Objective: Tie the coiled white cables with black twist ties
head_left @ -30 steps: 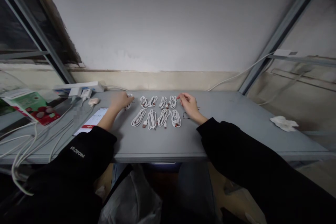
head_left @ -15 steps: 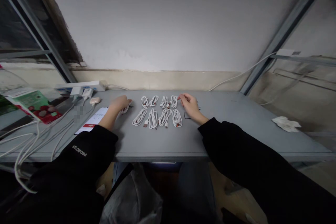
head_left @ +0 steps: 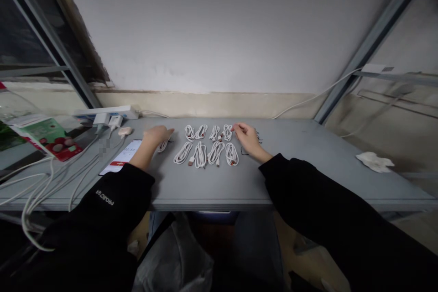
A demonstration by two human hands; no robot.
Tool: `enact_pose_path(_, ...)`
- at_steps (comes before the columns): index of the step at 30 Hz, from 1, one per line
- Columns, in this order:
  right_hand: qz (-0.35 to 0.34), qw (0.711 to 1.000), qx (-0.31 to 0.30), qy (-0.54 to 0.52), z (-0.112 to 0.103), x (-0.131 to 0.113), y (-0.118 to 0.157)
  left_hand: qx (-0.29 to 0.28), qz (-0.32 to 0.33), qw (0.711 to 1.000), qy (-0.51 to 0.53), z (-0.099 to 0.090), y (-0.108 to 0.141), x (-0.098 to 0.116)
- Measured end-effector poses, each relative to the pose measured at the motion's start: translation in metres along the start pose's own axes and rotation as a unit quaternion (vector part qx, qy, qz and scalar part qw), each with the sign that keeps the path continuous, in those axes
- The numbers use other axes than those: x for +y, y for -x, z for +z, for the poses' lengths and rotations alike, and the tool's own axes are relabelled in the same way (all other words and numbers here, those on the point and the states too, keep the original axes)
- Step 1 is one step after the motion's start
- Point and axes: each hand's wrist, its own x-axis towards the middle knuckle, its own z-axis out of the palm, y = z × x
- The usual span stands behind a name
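The left hand [head_left: 156, 135] and right hand [head_left: 248, 138] are resting well apart on the grey surface [head_left: 191, 187], gripping nothing, each just beside the coiled white charging cables [head_left: 200, 155] lying in rows between them.

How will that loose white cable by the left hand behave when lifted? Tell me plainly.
The white cable beside the left hand will probably hang floppy once lifted, since its thin cord lies in soft loops. It should feel light. Its loops may well slip open, as no tie shows clearly on it.
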Motion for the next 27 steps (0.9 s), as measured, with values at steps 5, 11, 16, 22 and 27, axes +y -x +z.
enact_pose_path(5, -0.008, 1.0, -0.009, 0.012, 0.001, 0.0, 0.0, 0.129, 0.01, 0.992, 0.001, -0.004, 0.018, 0.029)
enact_pose_path(11, -0.005, 1.0, -0.009, 0.023, 0.001, 0.001, 0.001, 0.102, 0.087, 0.989, 0.054, 0.005, 0.026, 0.054)
enact_pose_path(16, -0.022, 0.999, -0.009, 0.047, 0.002, 0.001, 0.002, 0.041, 0.134, 0.989, 0.052, 0.012, 0.022, 0.053)
enact_pose_path(22, -0.028, 0.998, -0.01, 0.055, 0.003, 0.003, 0.002, 0.0, 0.152, 0.987, 0.048, 0.016, 0.015, 0.049)
enact_pose_path(27, -0.037, 0.997, -0.026, 0.069, 0.002, 0.005, 0.002, -0.016, 0.132, 0.99, 0.047, 0.017, 0.013, 0.049)
